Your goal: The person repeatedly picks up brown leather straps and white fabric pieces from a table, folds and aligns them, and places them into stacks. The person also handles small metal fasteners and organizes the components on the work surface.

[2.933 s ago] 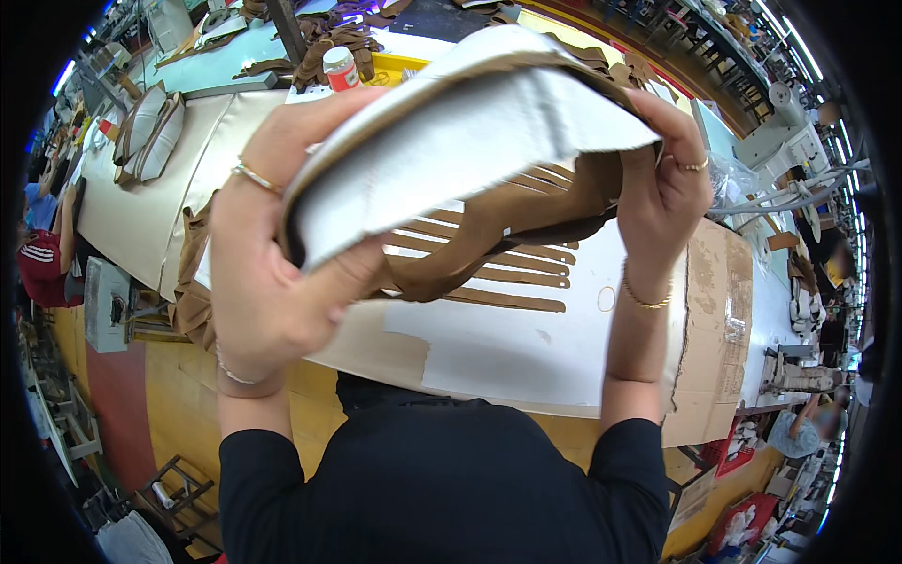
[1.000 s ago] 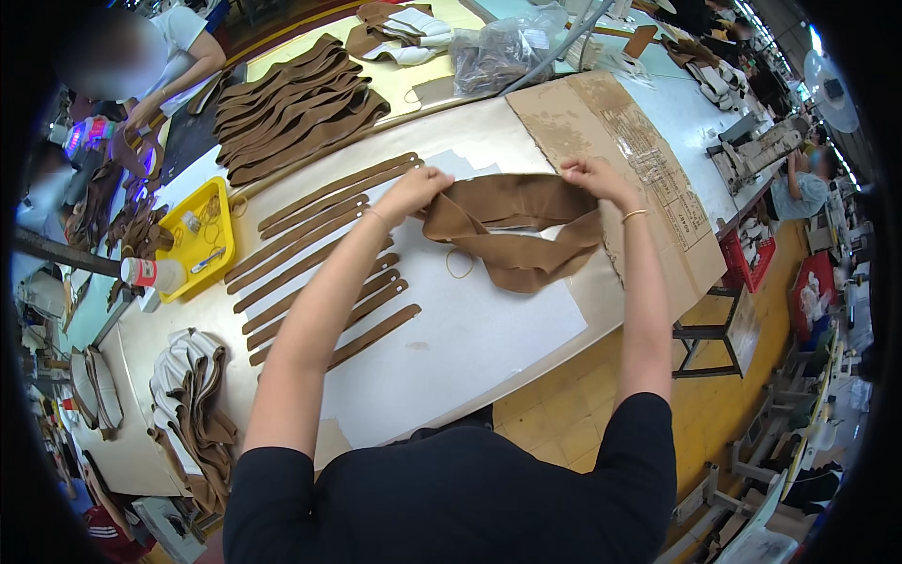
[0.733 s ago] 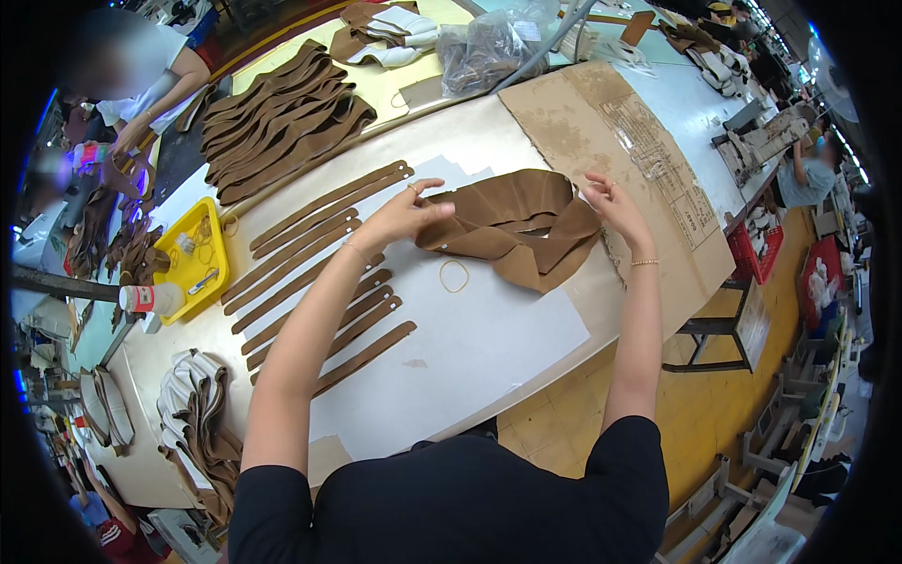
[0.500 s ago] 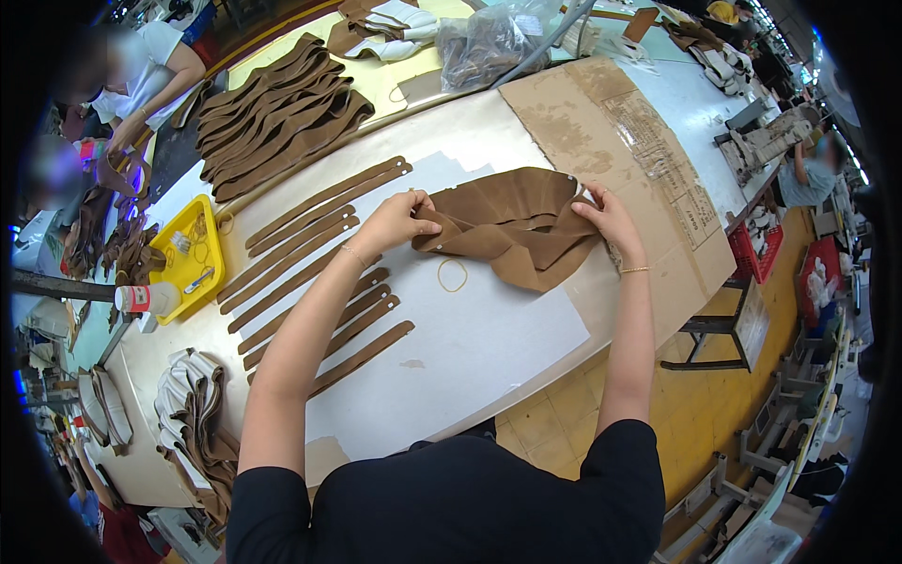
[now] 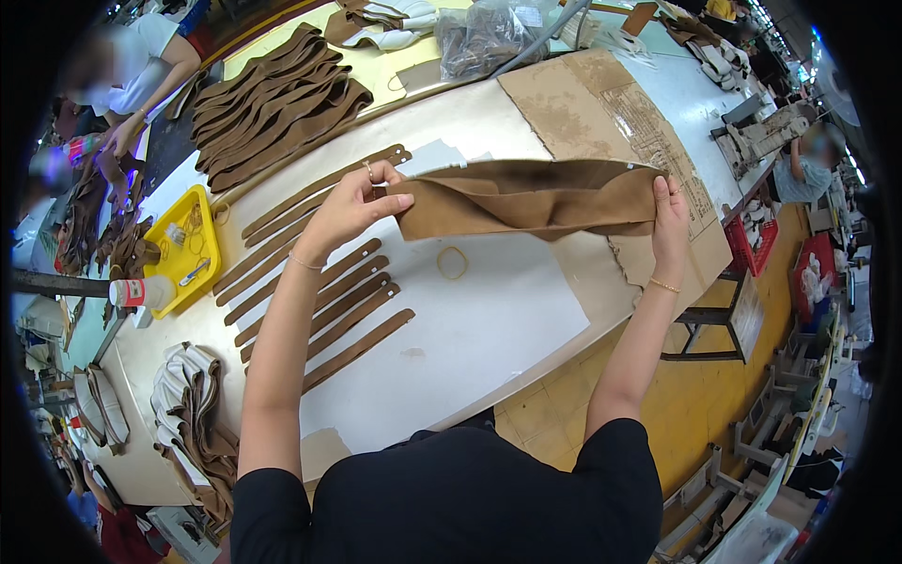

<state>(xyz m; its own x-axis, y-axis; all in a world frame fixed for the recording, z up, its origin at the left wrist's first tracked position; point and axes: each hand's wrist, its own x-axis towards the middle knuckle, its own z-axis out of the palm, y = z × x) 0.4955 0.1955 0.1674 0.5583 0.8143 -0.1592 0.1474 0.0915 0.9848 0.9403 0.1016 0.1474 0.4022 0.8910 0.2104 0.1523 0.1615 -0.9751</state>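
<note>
Both hands stretch a wide brown leather-like piece (image 5: 536, 207) out sideways above the table, its long edges folded toward each other. My left hand (image 5: 357, 202) pinches the left end between thumb and fingers. The right end is gripped by my right hand (image 5: 669, 211), thumb in front. Below my left forearm lie several narrow brown strips (image 5: 319, 315) in a slanted row, each with a small white mark at one end. A thin yellow rubber band (image 5: 452, 263) rests on the white sheet (image 5: 489, 320) under the held piece.
A yellow tray (image 5: 211, 254) holding small items stands at the left, beside a lidded jar (image 5: 141, 292). Stacked brown pieces (image 5: 282, 103) lie at the back, and cardboard (image 5: 554, 94) at the right. White-and-brown pieces (image 5: 188, 395) sit front left. A co-worker (image 5: 141, 75) handles material far left.
My hands have moved apart, the left one leftward and the right one rightward. The bunched, twisted brown piece is now drawn out long and flatter between them.
</note>
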